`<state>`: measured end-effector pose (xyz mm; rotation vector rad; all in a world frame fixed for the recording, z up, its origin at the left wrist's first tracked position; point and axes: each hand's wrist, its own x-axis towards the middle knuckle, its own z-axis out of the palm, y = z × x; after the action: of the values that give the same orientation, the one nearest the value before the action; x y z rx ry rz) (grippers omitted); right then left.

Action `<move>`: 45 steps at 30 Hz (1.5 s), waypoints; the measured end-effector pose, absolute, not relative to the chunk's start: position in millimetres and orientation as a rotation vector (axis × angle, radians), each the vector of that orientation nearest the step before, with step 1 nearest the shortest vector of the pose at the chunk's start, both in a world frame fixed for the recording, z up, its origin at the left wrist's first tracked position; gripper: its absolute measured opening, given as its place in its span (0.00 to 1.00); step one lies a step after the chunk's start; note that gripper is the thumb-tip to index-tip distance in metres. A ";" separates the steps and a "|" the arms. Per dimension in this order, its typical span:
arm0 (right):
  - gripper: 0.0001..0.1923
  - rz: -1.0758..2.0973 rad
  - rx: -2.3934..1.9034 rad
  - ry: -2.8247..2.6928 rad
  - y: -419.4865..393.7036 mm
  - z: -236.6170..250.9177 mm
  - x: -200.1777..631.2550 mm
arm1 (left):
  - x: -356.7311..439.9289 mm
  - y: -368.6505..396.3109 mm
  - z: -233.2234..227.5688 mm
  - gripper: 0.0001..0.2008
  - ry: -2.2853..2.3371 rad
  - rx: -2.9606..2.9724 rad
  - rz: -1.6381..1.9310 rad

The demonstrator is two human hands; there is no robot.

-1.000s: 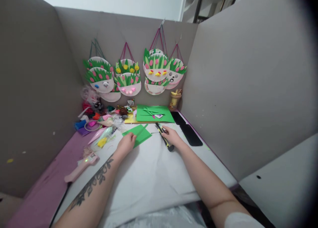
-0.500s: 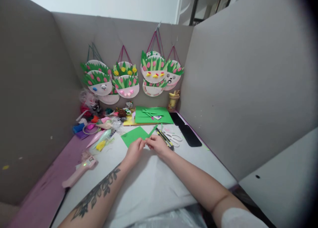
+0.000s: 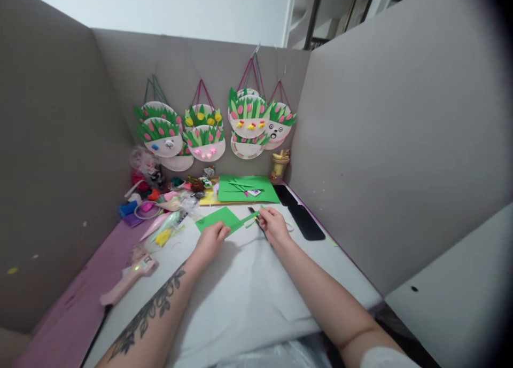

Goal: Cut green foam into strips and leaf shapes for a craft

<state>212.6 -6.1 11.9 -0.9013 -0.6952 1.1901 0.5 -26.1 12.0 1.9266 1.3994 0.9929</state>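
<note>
Nearest, on the left side, lies a pink glue gun (image 3: 130,277) with a small green light. Beyond it, the left hand (image 3: 211,241) and the right hand (image 3: 276,228) each have the fingers closed, pinching opposite ends of a green strip (image 3: 249,218) above the white table (image 3: 240,298). The strip seems already cut; most of the green square (image 3: 217,217) just beside it looks uncut yet. Under the right hand is a dark tool, perhaps a cutter, mostly hidden. Farther, a green sheet (image 3: 228,197) carries several thin green pieces and a white label (image 3: 254,193), whose marks are too small for reading. On the back partition, leaf-filled paper plates (image 3: 206,151) hang, apparently finished; I can read no brand.
</note>
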 end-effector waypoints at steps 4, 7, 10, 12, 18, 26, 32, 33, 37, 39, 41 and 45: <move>0.20 1.173 -0.832 -0.517 -9.1 13.7 206.5 | 4.2 -29.1 18.8 0.15 1.387 1.702 1.123; 0.22 1.321 -0.821 -0.660 -20.8 10.5 186.5 | 16.1 -34.4 17.8 0.14 1.237 1.456 1.187; 0.20 1.445 -0.865 -0.941 -34.2 4.3 165.3 | 27.1 -38.9 11.2 0.19 1.189 1.268 1.246; 0.17 1.420 -0.914 -1.105 -39.7 2.0 157.7 | 30.3 -40.0 6.4 0.20 1.229 1.205 1.286; 0.11 1.220 -1.045 -1.363 -33.3 14.5 180.1 | 19.8 -32.4 8.2 0.23 1.207 1.134 1.346; 0.05 0.315 -2.056 -1.816 -9.5 20.3 301.3 | 2.7 -23.1 20.8 0.27 1.219 0.852 1.422; 0.18 0.383 -2.192 -2.085 -8.1 13.0 304.1 | 9.3 -25.8 13.3 0.27 1.214 0.831 1.354; 0.19 0.390 -2.186 -2.106 -8.2 13.8 301.3 | 8.9 -25.3 11.9 0.27 1.210 0.832 1.355; 0.16 0.278 -2.214 -2.174 -9.1 19.3 297.2 | 5.9 -22.3 7.6 0.27 1.212 0.819 1.349; 0.14 0.040 -2.217 -2.181 -9.9 22.6 297.5 | 5.6 -21.7 6.5 0.28 1.235 0.802 1.359; 0.14 -0.173 -2.217 -2.120 -11.1 26.3 298.8 | 6.1 -21.9 6.2 0.28 1.250 0.786 1.372; 0.14 -0.210 -2.321 -1.937 -18.4 35.7 313.0 | 7.5 -23.0 6.1 0.28 1.233 0.767 1.366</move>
<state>313.0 -18.4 35.7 -2.3214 -1.9370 -0.2101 7.5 -23.0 6.1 0.7670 1.2325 1.3661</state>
